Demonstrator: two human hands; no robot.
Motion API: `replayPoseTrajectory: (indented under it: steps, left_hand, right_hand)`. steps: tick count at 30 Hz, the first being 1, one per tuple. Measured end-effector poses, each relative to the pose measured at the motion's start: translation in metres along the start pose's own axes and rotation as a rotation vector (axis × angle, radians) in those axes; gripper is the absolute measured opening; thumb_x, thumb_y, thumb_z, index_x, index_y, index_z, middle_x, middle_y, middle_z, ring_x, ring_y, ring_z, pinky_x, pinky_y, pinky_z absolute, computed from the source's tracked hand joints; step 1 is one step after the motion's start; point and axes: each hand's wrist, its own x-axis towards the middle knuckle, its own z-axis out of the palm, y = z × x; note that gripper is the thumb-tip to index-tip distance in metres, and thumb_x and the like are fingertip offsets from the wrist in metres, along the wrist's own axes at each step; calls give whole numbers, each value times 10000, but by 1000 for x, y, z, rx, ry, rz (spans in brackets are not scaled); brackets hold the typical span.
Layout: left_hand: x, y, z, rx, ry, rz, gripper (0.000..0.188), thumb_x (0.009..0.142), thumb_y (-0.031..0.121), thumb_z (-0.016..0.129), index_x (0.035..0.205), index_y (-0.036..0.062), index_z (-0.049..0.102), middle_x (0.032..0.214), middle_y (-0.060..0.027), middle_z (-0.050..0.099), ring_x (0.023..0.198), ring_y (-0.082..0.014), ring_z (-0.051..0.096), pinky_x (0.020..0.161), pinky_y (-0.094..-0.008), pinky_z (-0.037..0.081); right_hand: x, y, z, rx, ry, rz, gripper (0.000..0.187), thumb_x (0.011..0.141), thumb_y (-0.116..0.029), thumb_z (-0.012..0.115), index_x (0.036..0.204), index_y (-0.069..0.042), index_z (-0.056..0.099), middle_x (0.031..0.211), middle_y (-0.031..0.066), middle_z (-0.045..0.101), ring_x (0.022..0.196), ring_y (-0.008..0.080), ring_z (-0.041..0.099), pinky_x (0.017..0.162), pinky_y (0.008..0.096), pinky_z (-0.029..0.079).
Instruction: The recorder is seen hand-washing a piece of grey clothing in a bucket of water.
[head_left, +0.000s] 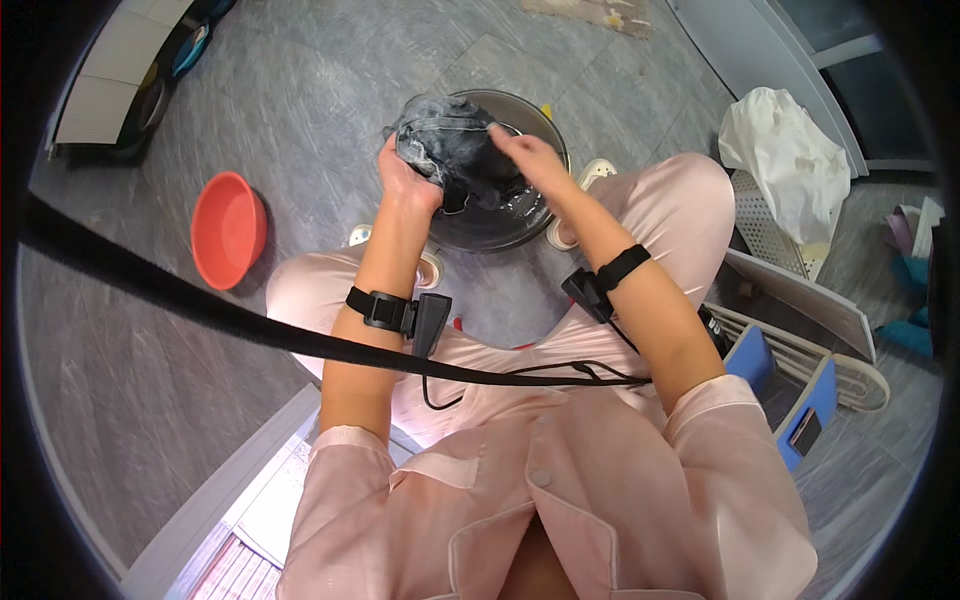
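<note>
A bunched-up dark grey and black garment (455, 135) with pale streaks and a light seam is held above a round metal basin (520, 236). My left hand (408, 180) is closed around its left side, with part of the fingers hidden under the cloth. At the right edge of the garment, my right hand (530, 160) pinches the fabric with its fingertips; this hand is slightly blurred. Dark cloth hangs down into the basin, where shiny water shows at the right. The basin stands on the floor between my feet.
An orange-red plastic basin (229, 231) sits on the grey floor at left. To the right are a white bag (785, 150) over a perforated basket (765, 225) and a blue and beige stool-like frame (800, 375). A black strap (250, 325) crosses in front of me.
</note>
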Motion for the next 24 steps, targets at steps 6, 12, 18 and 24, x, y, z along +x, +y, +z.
replayPoseTrajectory:
  steps: [6, 12, 18, 24]
  left_hand:
    - [-7, -4, 8, 64, 41, 26, 442, 900, 347, 385, 1047, -3, 612, 1107, -165, 628, 1049, -344, 573, 984, -487, 398]
    - [-9, 1, 5, 54, -42, -61, 376, 887, 321, 512, 1049, -5, 605, 1094, -159, 634, 1040, -330, 584, 975, -477, 412]
    - [1, 3, -18, 339, -78, -273, 294, 864, 198, 607, 1058, -23, 595, 1030, -139, 660, 947, -268, 643, 962, -440, 450]
    - [3, -3, -35, 943, 308, -218, 626, 791, 407, 709, 1204, -19, 508, 1234, -155, 551, 1136, -223, 539, 967, -329, 392]
  right_hand:
    - [-16, -20, 0, 23, -276, 25, 525, 823, -555, 610, 978, -53, 626, 806, -25, 532, 715, 80, 451, 620, 236, 344]
    - [0, -12, -12, 545, -269, 85, 339, 851, -296, 664, 1067, -41, 607, 999, 32, 658, 914, 138, 619, 823, 276, 469]
    - [4, -59, -34, 670, -254, -16, 308, 840, -245, 671, 1020, -2, 612, 930, 52, 652, 838, 149, 623, 759, 277, 491]
    - [5, -105, -30, 305, -334, -221, 192, 843, -229, 650, 885, -42, 639, 816, -4, 631, 706, 80, 580, 650, 231, 457]
